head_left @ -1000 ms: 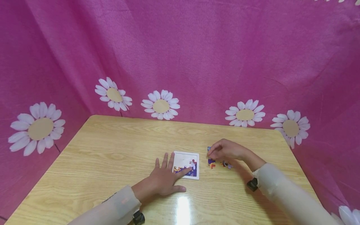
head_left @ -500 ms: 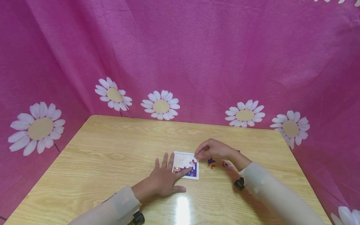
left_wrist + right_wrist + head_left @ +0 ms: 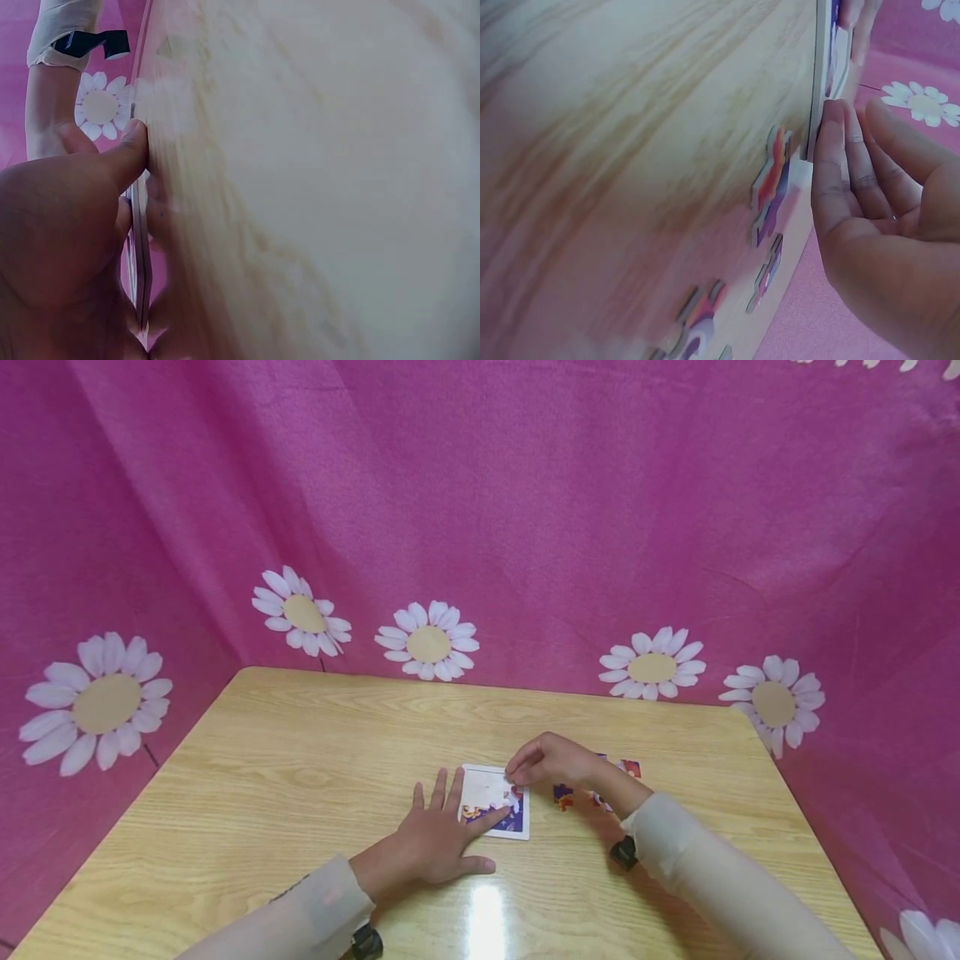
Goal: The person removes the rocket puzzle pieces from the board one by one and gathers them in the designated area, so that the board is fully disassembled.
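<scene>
A small square jigsaw puzzle with a white frame lies on the table, purple and yellow pieces filling its lower part and right side. My left hand lies flat with fingers spread, its index finger across the puzzle and its other fingers along the left edge. At the puzzle's upper right corner, my right hand has thumb and fingertips pinched together on a puzzle piece, which the fingers hide. In the right wrist view, the fingertips of the right hand meet right beside the puzzle frame.
Several loose puzzle pieces lie right of the puzzle: a purple and orange one, a red one and others partly under my right forearm. The wooden table backs onto a pink curtain with white daisies.
My right hand has moved left from the loose pieces to the puzzle's upper right corner, fingertips still pinched. More loose pieces show behind it. The left hand has stayed in place.
</scene>
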`<state>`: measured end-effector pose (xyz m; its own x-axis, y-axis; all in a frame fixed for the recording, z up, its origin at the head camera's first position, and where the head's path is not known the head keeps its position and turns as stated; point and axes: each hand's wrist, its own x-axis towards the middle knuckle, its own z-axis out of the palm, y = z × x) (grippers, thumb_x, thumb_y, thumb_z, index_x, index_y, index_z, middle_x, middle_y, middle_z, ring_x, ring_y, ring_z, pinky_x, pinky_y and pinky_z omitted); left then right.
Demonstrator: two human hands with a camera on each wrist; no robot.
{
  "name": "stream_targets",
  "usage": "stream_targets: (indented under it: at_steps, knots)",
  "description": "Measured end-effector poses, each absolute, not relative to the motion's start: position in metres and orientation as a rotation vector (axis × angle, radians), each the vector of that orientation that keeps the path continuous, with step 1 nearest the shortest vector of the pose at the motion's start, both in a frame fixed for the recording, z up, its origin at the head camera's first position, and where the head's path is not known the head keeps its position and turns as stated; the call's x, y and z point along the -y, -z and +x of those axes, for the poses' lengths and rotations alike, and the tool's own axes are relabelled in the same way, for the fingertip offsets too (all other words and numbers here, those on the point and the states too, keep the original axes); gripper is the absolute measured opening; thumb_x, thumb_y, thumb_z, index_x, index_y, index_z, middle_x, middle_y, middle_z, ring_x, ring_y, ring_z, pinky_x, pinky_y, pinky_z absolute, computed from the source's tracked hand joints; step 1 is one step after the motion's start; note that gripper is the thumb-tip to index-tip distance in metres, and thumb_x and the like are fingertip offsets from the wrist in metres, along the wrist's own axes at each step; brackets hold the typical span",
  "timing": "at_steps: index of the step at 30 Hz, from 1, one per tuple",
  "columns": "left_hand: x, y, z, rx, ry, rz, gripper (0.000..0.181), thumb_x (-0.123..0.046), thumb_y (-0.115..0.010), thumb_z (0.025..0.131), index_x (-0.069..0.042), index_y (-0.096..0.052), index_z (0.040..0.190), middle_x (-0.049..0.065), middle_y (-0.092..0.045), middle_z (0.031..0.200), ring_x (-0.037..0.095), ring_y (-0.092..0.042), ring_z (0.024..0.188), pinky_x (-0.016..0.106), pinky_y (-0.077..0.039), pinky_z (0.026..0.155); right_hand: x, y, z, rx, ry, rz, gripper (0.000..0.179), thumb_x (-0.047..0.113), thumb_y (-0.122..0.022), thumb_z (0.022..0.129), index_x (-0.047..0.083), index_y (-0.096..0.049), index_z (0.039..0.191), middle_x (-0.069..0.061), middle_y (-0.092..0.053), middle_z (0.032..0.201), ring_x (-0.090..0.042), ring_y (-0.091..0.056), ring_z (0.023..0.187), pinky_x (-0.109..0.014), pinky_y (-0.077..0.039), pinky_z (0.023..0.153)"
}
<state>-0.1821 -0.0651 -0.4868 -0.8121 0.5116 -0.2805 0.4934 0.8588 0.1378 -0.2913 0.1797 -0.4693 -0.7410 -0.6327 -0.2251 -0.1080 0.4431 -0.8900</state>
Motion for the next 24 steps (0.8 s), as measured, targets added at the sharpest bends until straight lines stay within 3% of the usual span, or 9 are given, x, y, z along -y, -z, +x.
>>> stream_targets:
  at_steps: [11,17,24]
  knots:
    - [0.0661,0.4868,-0.1821,-2.715,-0.108,0.759,0.075,-0.084,-0.039,0.091,-0.059,-0.017,0.158,0.021,0.006,0.172,0.056,0.001,0.153,0.077,-0.014,0.115,-0.1790,0.4724,-0.2933,-2.182,1.238,-0.608,0.019,0.002,-0.071,0.095,-0.006,-0.075,0.111,-0.015,-0.078,0.106,-0.019,-0.073,0.098,-0.034,-0.056,0.092]
    - [0.0658,0.4855,-0.1824,-2.731,-0.073,0.800,0.074,-0.083,-0.037,0.092,-0.058,-0.017,0.159,0.013,0.000,0.174,0.058,-0.002,0.152,0.079,-0.016,0.113,-0.1785,0.4693,-0.2924,-2.203,1.212,-0.606,0.018,0.002,-0.071,0.095,-0.006,-0.075,0.111,-0.015,-0.078,0.106,-0.020,-0.072,0.098,-0.035,-0.056,0.095]
    - [0.0658,0.4868,-0.1826,-2.718,-0.064,0.807,0.075,-0.083,-0.037,0.092,-0.058,-0.016,0.159,0.014,-0.002,0.174,0.059,-0.001,0.151,0.080,-0.015,0.112,-0.1769,0.4715,-0.2927,-2.201,1.207,-0.607,0.018,0.001,-0.071,0.095,-0.005,-0.075,0.111,-0.014,-0.078,0.106,-0.018,-0.072,0.097,-0.034,-0.056,0.092]
